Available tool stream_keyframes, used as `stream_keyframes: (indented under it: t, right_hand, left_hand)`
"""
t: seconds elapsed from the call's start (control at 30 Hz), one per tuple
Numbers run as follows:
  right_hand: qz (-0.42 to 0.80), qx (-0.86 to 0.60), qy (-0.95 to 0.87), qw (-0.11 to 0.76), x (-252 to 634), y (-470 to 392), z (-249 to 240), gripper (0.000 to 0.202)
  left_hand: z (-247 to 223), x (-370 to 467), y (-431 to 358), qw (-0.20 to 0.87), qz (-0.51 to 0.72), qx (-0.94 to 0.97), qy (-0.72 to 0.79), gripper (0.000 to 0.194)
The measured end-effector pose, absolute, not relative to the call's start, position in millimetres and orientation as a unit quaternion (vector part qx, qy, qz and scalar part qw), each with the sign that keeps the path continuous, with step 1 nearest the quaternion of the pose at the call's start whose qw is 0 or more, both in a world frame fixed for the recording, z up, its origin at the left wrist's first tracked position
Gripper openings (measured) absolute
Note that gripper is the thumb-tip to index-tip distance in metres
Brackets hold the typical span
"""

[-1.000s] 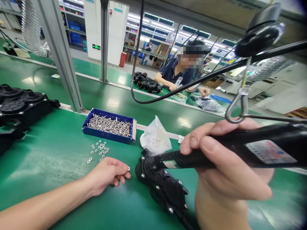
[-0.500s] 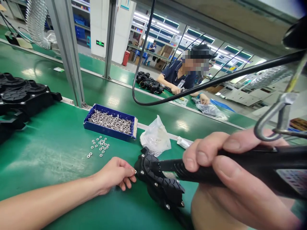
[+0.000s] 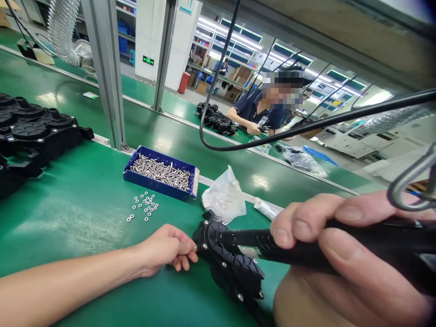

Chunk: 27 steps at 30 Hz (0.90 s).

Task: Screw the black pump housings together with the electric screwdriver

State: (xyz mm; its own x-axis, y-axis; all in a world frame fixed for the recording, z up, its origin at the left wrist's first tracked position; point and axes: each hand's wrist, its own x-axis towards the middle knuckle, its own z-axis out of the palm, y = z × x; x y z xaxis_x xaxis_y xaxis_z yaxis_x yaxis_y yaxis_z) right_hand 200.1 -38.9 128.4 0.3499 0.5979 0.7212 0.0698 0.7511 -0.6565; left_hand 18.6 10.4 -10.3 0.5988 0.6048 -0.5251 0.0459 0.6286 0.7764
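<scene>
My right hand [image 3: 327, 254] is wrapped round a black electric screwdriver [image 3: 299, 250], whose front end reaches over a black plastic housing [image 3: 235, 268] lying on the green bench. The screwdriver's tip is hidden by the housing. At the housing's left end my left hand [image 3: 170, 247] is closed in a pinch at its edge. A tiny shiny metal piece, apparently a nut, shows between thumb and forefinger. Several loose nuts [image 3: 149, 209] lie on the bench beyond that hand. Behind them stands a blue box [image 3: 156, 185] full of metal screws [image 3: 163, 171].
A crumpled clear plastic bag [image 3: 225, 195] lies behind the housing, with a white tube-like roll [image 3: 267, 209] beside it. More black housings [image 3: 37, 131] are at the left. A metal post [image 3: 104, 72] rises from the bench's back edge. A black cable [image 3: 218, 147] loops overhead. Across sits a co-worker [image 3: 255, 111].
The view has shifted slightly, so the bench things appear further right. Both hands keep their holds, and the screwdriver stays over the housing. The co-worker's hands have come together.
</scene>
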Motion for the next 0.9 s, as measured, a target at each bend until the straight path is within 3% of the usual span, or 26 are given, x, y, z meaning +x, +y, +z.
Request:
stream_keyframes:
  t: [0.37,0.67,0.8,0.9]
  right_hand:
    - [0.184,-0.293,-0.586,0.733,201,-38,126,0.022]
    - [0.249,-0.263,-0.652,0.666,200,-41,128,0.031]
    - [0.309,-0.258,-0.647,0.647,194,-36,123,0.015]
    - [0.343,-0.271,-0.62,0.652,191,-32,121,0.018]
  left_hand:
    - [-9,15,10,0.808,0.174,0.377,0.417,0.011]
    - [-14,17,8,0.818,0.178,0.387,0.388,0.031]
    - [-12,16,9,0.813,0.177,0.405,0.378,0.033]
    - [-10,17,8,0.805,0.172,0.421,0.381,0.047]
